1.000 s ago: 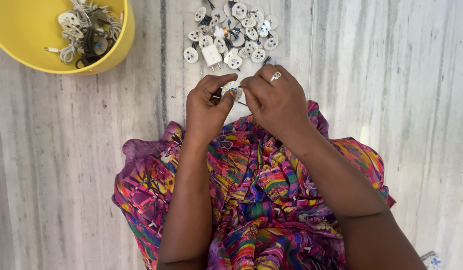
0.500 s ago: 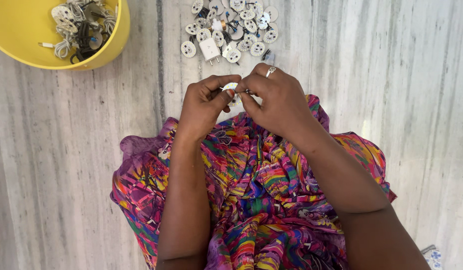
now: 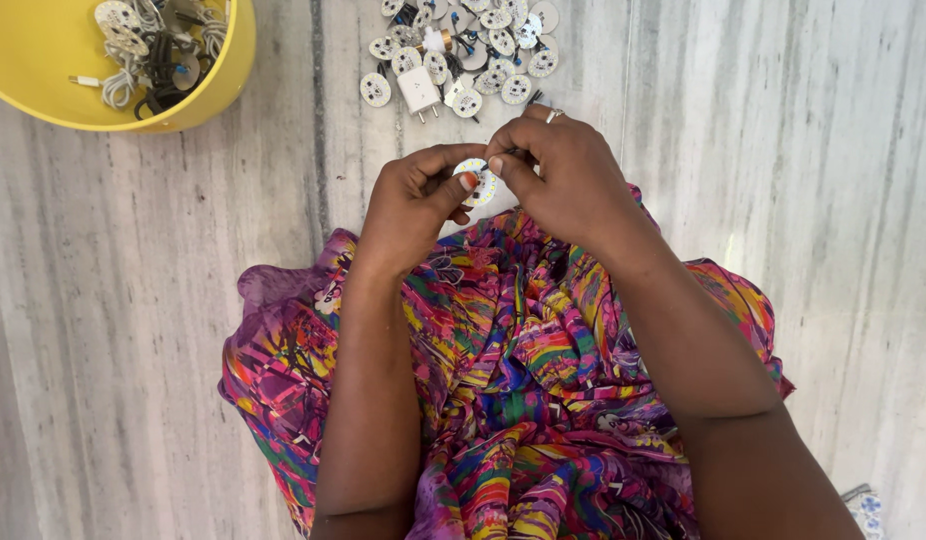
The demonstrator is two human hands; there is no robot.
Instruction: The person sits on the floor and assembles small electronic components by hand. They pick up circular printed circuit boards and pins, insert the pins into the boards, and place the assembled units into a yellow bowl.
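- Pinching a small round white disc between both hands, above the lap, just short of the loose pile.
- Left hand: thumb & forefinger closed on disc's lower-left edge. Right hand: fingertips closed on upper-right edge; looks like sth thin is pinched there too, can't tell what.
- Judgement: keep hold on the rim only, off the dotted face; brace wrists vs. knees so disc stays level while fingertips work.
- Lap cloth, bright multicolour, right below: would catch a dropped bit, but small parts could hide in the folds.
- Pile of similar discs w/ a white plug block on the grey floor, just ahead of hands.
- Yellow bowl far left-front, holds wired discs; well apart.
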